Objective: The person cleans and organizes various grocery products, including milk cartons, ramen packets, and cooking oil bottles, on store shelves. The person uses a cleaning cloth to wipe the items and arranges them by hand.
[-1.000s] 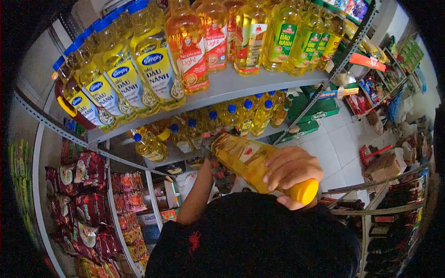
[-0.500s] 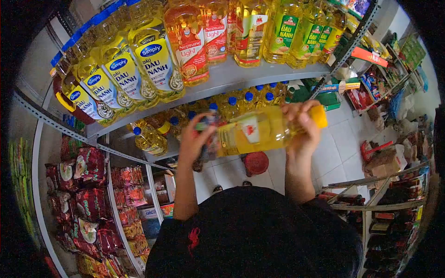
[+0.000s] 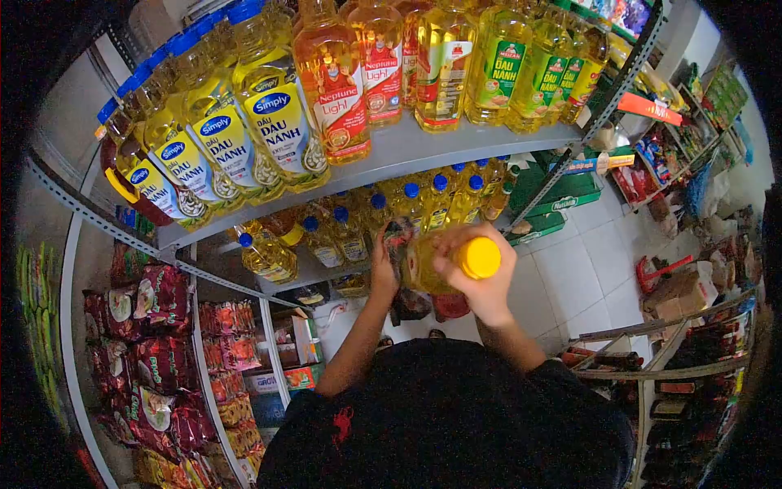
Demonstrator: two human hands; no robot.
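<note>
My right hand [image 3: 493, 293] is wrapped around the neck of a bottle of cooking oil [image 3: 425, 273]. Its yellow cap [image 3: 478, 257] points up toward me, and the body slants away below. At the bottle's lower left side, my left hand [image 3: 384, 265] grips a dark, patterned, cloth-like bundle [image 3: 399, 238]. The bundle lies against or very near the bottle; exact contact is hard to see. Fingers partly cover the bottle's upper part, and its label is out of sight.
Oil bottles [image 3: 281, 122] line the upper metal shelf [image 3: 391, 159] ahead. Blue-capped bottles [image 3: 379, 213] crowd the shelf below. Packaged noodles [image 3: 163, 359] hang at left. A red bucket-like object [image 3: 450, 306] is on the tiled floor [image 3: 562, 281], with green crates [image 3: 562, 204] beyond.
The bottle has swung from lying sideways, label showing, to having its cap toward me. Both hands moved lower, the right one also leftward; the left hand shifted right.
</note>
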